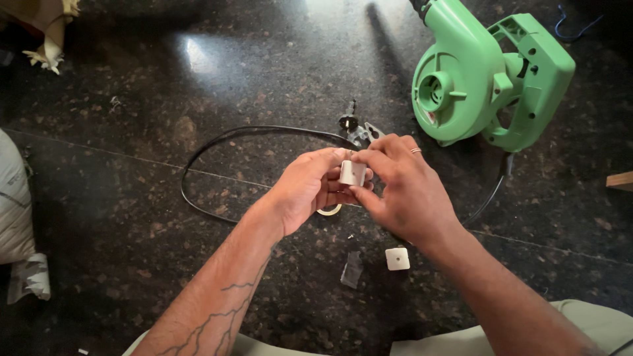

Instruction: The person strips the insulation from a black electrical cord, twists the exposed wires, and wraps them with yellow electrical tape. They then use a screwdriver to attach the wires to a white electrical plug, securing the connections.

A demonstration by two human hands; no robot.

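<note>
Small white plastic cap [352,173], roughly cylindrical, held up off the floor between both hands, just this side of the green blower [484,79]. Left hand [310,188] cups it from below and behind, fingers curled narrow around it; a pale ring, likely a roll of tape [330,211], hangs under this hand, though whether a finger hooks it I cannot tell. Right hand [399,191] pinches the cap's near side, thumb and forefinger closed tight on it, a ring on one finger. On the dark stone floor [132,217], nearer the person than the blower, lies a square white plate [397,259] with a centre hole, loose and apart from the cap; beside it a dark scrap [351,269]. Plug [348,121] with bare pins lies just left of the blower, its housing seemingly open. Black cord [217,142] loops away left of the blower and back. Judgement: work sits mid-way, parts are apart, nothing rejoined, the square plate and plug untouched.
</note>
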